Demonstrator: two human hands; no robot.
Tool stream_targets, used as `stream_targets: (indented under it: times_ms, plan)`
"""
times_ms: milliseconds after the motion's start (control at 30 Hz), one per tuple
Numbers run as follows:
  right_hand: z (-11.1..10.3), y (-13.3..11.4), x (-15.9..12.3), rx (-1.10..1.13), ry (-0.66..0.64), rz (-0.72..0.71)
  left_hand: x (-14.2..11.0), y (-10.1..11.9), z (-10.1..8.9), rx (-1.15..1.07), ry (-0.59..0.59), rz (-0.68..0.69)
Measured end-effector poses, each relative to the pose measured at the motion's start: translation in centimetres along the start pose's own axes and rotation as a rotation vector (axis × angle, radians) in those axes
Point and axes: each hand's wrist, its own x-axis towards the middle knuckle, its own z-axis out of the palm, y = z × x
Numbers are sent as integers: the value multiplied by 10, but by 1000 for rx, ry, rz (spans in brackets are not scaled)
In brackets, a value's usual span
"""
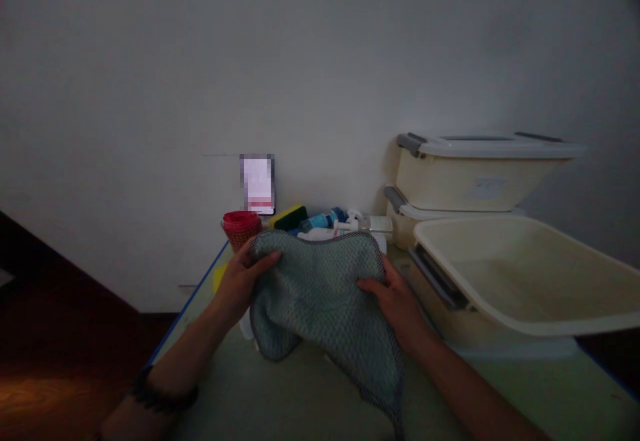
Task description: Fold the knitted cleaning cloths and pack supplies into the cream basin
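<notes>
A grey-green cleaning cloth with a dark stitched edge hangs between my two hands above the table. My left hand pinches its upper left part, thumb on the near face. At the right edge my right hand grips it the same way, thumb in front and fingers behind. The cloth's lower side sags, with one corner drooping toward the bottom of the view. Behind it, partly covered, lie a blue bottle, a clear pump bottle and a yellow-and-green sponge.
A red woven basket stands at the back left, near a phone propped against the wall. On the right are stacked lidded cream bins and an open cream bin. The green tabletop has a blue edge.
</notes>
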Motion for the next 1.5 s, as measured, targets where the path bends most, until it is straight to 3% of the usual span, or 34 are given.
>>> stream_targets:
  times_ms: [267,533,800,933,1067,1233,1333,1500]
  plan:
    - [1,1,2,-24,13,-12,-2,-1,2,26,-26,-18]
    - [2,-1,1,53,-24,85,0,-5,-1,77,9,16]
    - [3,-2,-3,174,-176,84,-5,-2,3,49,-165,8]
    - [3,-3,-4,181,-230,124,-5,-4,4,166,-137,-20]
    - [-4,-8,-3,27,-300,-38,-6,-3,6,295,-37,54]
    - [-9,-10,0,188,-480,-49,-11,1,9,264,34,128]
    - [-7,-9,-2,33,-470,-132,-13,3,10,373,-41,235]
    - [-4,-7,-12,-515,-436,-430,-17,0,12,666,-348,505]
